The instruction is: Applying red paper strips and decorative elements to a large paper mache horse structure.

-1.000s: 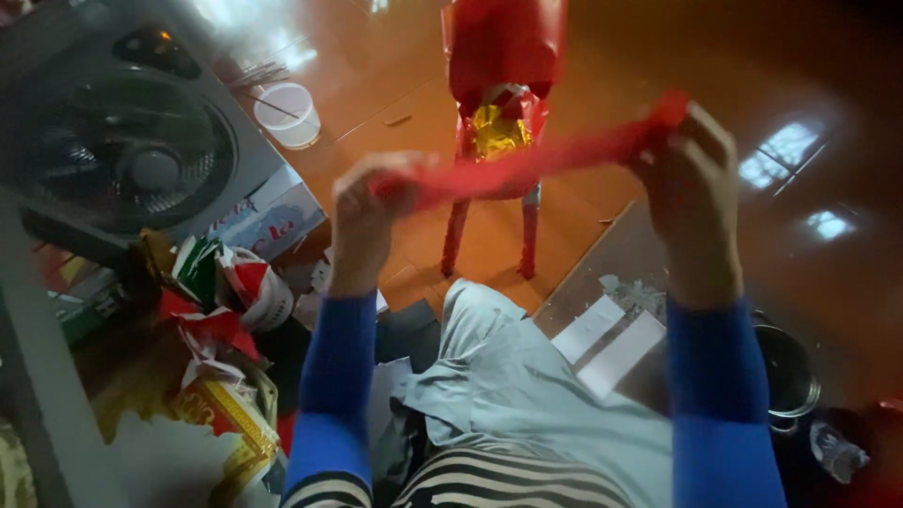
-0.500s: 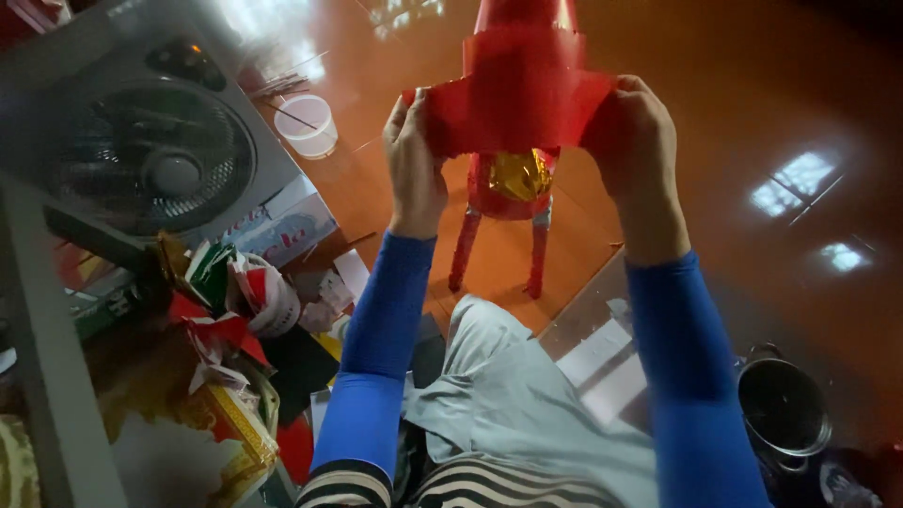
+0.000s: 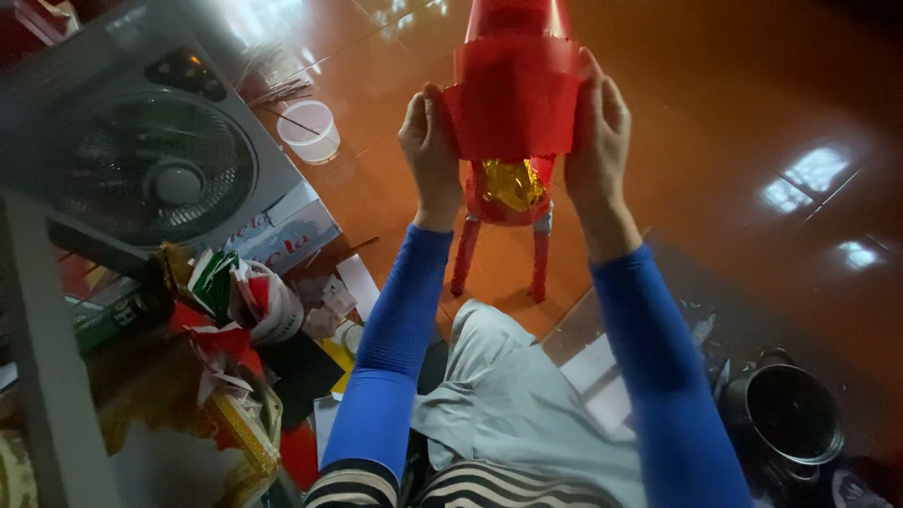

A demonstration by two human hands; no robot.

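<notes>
Shiny orange-brown floor (image 3: 734, 113) fills the room, and bright window light bounces off it in white spots. Both hands are held up in front of a red stool (image 3: 513, 188) that stands on the floor. The top of the stool is cut off by the edge of the picture, and much of it is hidden behind a wide red paper band (image 3: 513, 94). The left hand (image 3: 428, 141) presses flat on the left side of the band. The right hand (image 3: 597, 127) presses flat on the right side, with its fingers straight and close together. Both hands are open and touch the band; how the thumbs sit behind it is hard to see. Crinkly gold foil (image 3: 513, 183) peeks out just under the band, between the red legs.

Blue sleeves cover both arms. Grey cloth (image 3: 508, 404) lies over the lap below.

A grey box fan (image 3: 150, 169) sits at the left, a bit blurry. A small clear tub (image 3: 308, 130) stands on the floor beside it. Near the fan is a messy pile of red, green and white paper scraps (image 3: 235, 301); what is in the pile is hard to make out. A dark metal pot (image 3: 790, 414) sits at the lower right, partly in shadow.
</notes>
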